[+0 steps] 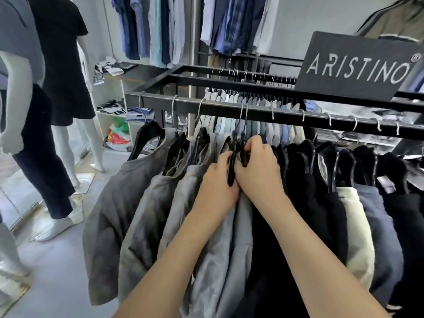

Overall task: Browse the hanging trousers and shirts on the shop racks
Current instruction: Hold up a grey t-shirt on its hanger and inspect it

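Head view: my left hand and right hand meet at the rail, each with fingers curled round a black hanger. Grey trousers hang to their left, black ones to their right. Shirts hang on the far wall, behind the sign. Mannequins stand at left.

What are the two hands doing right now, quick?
Left hand: fingers curled round a black hanger among the grey trousers.
Right hand: fingers curled round the next black hanger on the rack rail.
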Demonstrator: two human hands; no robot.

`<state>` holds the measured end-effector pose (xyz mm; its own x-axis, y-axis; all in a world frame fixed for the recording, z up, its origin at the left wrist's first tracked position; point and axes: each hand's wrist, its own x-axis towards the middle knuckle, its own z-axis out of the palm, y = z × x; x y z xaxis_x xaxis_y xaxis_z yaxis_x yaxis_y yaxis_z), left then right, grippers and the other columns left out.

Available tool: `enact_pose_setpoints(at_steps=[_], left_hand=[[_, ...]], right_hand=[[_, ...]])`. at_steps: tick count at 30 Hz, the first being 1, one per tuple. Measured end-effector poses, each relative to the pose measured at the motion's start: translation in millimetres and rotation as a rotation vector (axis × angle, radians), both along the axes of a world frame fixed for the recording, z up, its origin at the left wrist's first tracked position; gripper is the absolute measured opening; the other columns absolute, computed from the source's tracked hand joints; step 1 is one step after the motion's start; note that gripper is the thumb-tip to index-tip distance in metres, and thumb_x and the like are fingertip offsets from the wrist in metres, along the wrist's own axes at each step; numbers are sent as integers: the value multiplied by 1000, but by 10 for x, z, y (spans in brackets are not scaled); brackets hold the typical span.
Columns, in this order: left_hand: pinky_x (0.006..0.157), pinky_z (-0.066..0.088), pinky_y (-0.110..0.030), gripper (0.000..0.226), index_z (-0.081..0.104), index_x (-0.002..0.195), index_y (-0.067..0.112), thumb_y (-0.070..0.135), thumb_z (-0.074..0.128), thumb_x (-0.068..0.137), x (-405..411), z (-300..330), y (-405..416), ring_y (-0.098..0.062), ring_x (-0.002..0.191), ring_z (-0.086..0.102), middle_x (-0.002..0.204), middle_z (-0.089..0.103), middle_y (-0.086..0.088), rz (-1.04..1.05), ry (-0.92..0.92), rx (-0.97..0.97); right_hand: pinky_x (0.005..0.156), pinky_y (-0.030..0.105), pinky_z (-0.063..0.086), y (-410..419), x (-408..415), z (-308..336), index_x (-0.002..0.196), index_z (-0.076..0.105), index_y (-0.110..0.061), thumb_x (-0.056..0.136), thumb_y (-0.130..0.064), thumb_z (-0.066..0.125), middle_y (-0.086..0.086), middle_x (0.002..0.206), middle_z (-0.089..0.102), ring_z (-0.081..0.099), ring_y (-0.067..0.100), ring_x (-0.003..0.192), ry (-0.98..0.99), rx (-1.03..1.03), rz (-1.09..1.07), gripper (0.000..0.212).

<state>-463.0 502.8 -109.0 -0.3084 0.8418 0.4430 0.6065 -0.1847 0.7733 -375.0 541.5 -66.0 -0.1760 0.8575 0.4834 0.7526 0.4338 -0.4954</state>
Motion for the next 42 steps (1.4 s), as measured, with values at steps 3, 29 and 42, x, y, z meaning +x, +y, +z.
enact_pose_setpoints(at_steps=[3, 29, 42], left_hand=[[77, 33, 3, 58, 41, 142, 28, 8, 57, 90, -108, -59, -38, -9, 103, 61, 105, 65, 4, -9, -102, -19], [52, 36, -16, 57, 35, 147, 36, 24, 58, 96, -506, -30, -79, -3, 52, 41, 76, 53, 11, 71, 0, -152], [112, 18, -14, 63, -3, 154, 20, 12, 32, 102, 579, -193, -72, -20, 144, 26, 159, 22, -9, -205, -207, -154]], right_hand=[[71, 37, 41, -15, 38, 20, 114, 44, -10, 93, -17, 55, 15, 98, 62, 60, 39, 90, -129, -33, -17, 26], [64, 33, 39, 166, 341, -76, 73, 34, -14, 90, -9, 56, 13, 89, 53, 52, 32, 79, -143, -70, -130, 28], [66, 31, 33, 223, 340, -143, 85, 49, -10, 96, -28, 55, 10, 85, 57, 50, 28, 78, -69, -78, -43, 22]])
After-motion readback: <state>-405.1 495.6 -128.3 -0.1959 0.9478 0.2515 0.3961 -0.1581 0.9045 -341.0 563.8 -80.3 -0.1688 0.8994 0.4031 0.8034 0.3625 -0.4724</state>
